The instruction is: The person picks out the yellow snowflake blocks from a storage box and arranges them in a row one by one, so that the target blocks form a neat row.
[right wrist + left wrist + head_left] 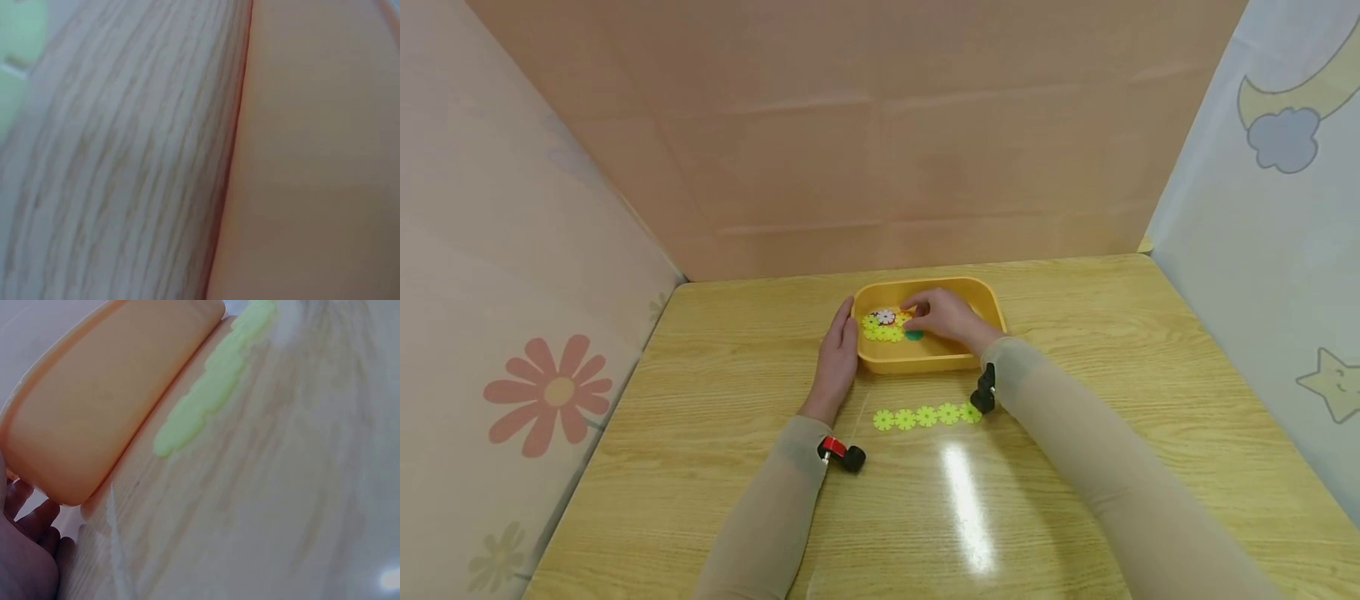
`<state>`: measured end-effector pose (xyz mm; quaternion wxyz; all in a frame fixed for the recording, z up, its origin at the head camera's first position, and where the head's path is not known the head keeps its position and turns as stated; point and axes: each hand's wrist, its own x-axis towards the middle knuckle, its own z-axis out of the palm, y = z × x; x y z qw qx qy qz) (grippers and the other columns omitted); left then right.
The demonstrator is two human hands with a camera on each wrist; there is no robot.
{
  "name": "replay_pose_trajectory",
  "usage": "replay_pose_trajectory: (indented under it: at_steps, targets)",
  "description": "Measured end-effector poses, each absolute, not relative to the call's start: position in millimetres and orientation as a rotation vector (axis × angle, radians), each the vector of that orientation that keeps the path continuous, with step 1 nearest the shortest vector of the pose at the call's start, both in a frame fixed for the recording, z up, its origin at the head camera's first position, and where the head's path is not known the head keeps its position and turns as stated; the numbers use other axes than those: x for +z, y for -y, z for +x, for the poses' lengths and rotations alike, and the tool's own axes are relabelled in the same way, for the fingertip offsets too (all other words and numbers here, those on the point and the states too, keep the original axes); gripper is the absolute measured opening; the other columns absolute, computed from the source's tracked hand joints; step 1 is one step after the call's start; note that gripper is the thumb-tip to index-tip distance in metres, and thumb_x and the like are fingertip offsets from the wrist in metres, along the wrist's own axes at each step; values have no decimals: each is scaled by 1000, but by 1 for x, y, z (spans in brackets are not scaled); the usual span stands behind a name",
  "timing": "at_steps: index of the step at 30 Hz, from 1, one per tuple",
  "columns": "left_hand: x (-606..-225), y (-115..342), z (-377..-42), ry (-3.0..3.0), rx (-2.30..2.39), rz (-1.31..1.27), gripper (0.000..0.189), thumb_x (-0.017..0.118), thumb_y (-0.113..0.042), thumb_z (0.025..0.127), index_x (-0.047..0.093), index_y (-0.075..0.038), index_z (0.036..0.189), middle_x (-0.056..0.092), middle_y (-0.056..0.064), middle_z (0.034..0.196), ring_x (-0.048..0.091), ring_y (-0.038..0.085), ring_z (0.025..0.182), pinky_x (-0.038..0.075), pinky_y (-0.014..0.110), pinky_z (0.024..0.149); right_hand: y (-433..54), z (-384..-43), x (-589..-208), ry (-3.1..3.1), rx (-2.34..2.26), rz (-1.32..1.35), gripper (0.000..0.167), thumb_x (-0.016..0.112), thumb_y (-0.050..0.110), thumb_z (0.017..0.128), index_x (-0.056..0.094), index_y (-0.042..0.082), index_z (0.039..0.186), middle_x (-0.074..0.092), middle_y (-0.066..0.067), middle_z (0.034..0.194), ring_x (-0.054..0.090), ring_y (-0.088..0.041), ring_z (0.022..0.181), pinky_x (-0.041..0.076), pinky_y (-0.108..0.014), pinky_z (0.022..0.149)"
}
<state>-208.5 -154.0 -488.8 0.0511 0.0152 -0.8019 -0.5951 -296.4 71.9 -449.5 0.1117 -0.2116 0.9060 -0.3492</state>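
A light pinch, with the yellow tray kept steady, looks the best way.
Before the tray, five yellow-green discs line the bench; against the tray's left end rests the left hand, fingers nearly straight, gripping nothing; inside dips the right hand, fingers bent, thumb and forefinger apart above loose discs, any hold impossible to tell.
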Motion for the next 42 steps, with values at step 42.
replay_pose_trajectory:
  at_steps: [42]
  targets:
    - [-490, 154, -210, 2447, -1818, 56, 58, 33, -44, 121, 31, -28, 177, 32, -8, 179, 25, 20, 166, 23, 48, 135, -70, -295, -451, -2706, -929, -601, 30, 88, 27, 98, 77, 7, 118, 74, -8, 114, 65, -27, 107, 55, -44, 102]
